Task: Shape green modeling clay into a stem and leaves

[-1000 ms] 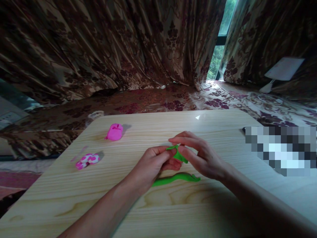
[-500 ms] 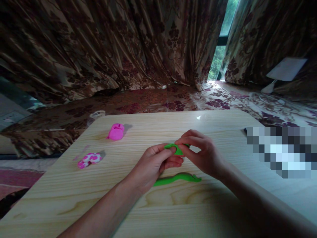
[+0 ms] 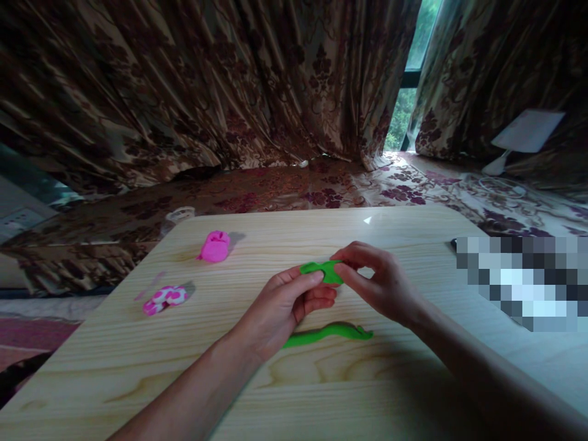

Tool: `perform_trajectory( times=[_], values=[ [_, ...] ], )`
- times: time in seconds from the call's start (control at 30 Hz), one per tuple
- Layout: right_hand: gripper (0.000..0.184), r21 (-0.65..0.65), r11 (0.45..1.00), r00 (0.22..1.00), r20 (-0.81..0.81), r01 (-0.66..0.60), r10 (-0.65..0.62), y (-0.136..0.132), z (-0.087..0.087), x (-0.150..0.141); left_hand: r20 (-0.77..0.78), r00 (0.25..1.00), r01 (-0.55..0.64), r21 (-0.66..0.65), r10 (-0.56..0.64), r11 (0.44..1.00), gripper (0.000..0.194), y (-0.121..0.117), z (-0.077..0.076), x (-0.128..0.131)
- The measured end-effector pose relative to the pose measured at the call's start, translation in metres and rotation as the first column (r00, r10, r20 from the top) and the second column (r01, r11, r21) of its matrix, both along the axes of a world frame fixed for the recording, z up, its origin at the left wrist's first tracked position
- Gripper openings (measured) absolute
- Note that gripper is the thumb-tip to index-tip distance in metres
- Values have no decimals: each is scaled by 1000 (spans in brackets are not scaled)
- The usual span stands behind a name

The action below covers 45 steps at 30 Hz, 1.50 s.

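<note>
A flattened piece of green modelling clay (image 3: pixel 331 272) is held up between both hands above the table. My left hand (image 3: pixel 294 300) pinches its left part, thumb on top and fingers beneath. On the right side, my right hand (image 3: pixel 374 278) grips the clay's edge between thumb and forefinger. Below them a long green clay strip (image 3: pixel 333 332) lies on the tabletop, slightly wavy, its left end hidden behind my left wrist.
The pale wooden table (image 3: pixel 257 404) carries a pink clay lump (image 3: pixel 215 247) and a pink-and-white clay piece (image 3: pixel 166 299) on its left side. At the right is a blurred-out object (image 3: pixel 523 278). Beyond stand a white lamp (image 3: pixel 523 131) and patterned curtains (image 3: pixel 275 79).
The right thumb and forefinger have shifted slightly along the green clay's right edge, and the piece now looks flatter and more spread. Everything on the table stays in place.
</note>
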State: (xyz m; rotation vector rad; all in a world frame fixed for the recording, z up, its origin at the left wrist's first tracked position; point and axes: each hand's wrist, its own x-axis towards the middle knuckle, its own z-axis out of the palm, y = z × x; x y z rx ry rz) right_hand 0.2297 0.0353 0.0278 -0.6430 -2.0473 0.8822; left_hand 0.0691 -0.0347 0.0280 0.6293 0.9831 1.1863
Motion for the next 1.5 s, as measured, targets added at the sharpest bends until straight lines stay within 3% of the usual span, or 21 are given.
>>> perform_trajectory(
  times=[0.13, 0.3, 0.4, 0.5, 0.6, 0.7, 0.8, 0.87, 1.07, 1.23, 1.33, 1.5],
  values=[
    [11, 19, 1000, 1000, -4, -18, 18, -1, -2, -3, -24, 1000, -14, 5, 14, 1000, 14, -1, -2, 1],
    [15, 270, 963, 999, -49, 3, 10, 0, -7, -4, -30, 997, -67, -37, 66, 997, 10, 1, -3, 1],
    [19, 321, 947, 999, -30, -7, 17, 1, -8, -2, -60, 995, -85, -18, 84, 996, 15, 1, -2, 0],
    [21, 284, 959, 999, -19, -28, 35, 1, -8, -1, -174, 975, -129, 59, 138, 990, 24, 1, -2, 0],
    [23, 216, 976, 999, -26, -31, 38, 1, -7, -2, -284, 940, -159, 120, 187, 980, 20, 0, -2, 1],
    [29, 70, 998, 999, -50, -1, 4, 0, -8, -3, -276, 938, -180, 133, 211, 975, 17, 1, -3, 1],
    [18, -34, 999, 999, -48, -8, 6, -1, -8, -4, -258, 946, -167, 125, 194, 978, 15, 1, -2, 1],
    [12, 8, 1000, 999, -34, -12, 12, -1, -8, -4, -307, 934, -146, 135, 181, 980, 15, 1, -2, 1],
    [19, 206, 977, 997, -35, -56, 64, 1, -7, -3, -516, 844, -47, 200, 146, 979, 17, 0, 0, 0],
    [22, 214, 977, 999, -42, -22, 32, 1, -7, -3, -489, 863, -49, 177, 131, 983, 21, 0, -2, 0],
    [19, 192, 978, 995, -31, -86, 93, -1, -4, -3, -477, 870, -47, 166, 122, 985, 21, 1, -4, 0],
    [22, 0, 1000, 998, -67, -14, 14, -3, 0, -2, -340, 929, -107, 128, 145, 986, 22, 2, -4, 1]
  ],
)
